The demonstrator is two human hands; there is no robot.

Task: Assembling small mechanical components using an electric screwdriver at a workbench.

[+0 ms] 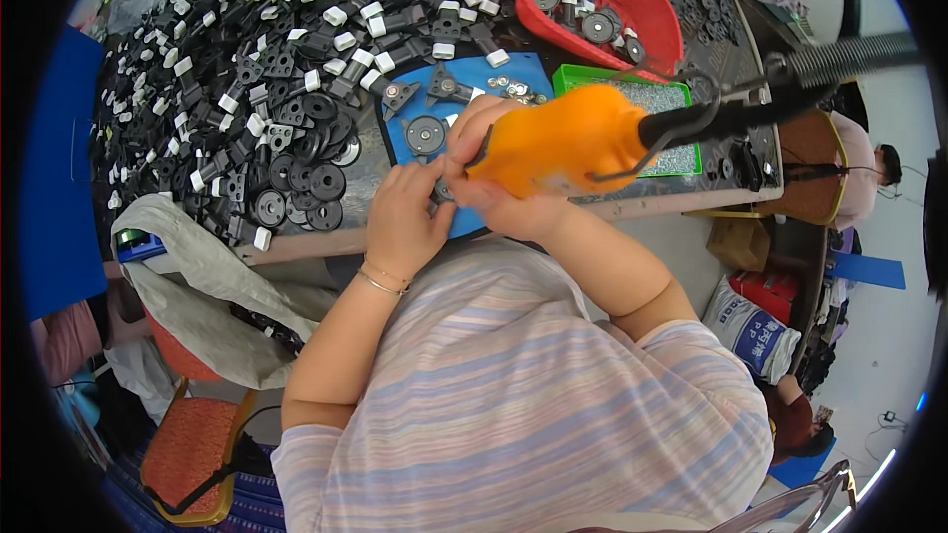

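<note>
Broadly, we see the surface (691,199) spread across the upper half of the view, its left and middle buried under a heap of black plastic parts (247,69), many capped with white clips. To the upper right lies a red basket (647,15) with more round black discs inside, and just below it a green tray (681,153) of small metal pieces. Near the front edge sits a blue mat (513,69) carrying a black disc (426,134), two black brackets and a small scatter of washers (513,89).

Over the mat we find the orange power screwdriver (558,138), its dark cable and coiled hose (849,57) running off to the right. Our right hand (499,202) has its grip closed tight around the orange body, fingers wrapped about the handle, tool tip pointing down toward the mat's near edge.

Our left hand (405,217), a thin bangle on its wrist, rests on the mat just beside the right; its grip is curled shut on a small black part (441,192) beneath the tool tip, mostly hidden by the fingers. That part sits at the mat's front edge, between both hands.
</note>
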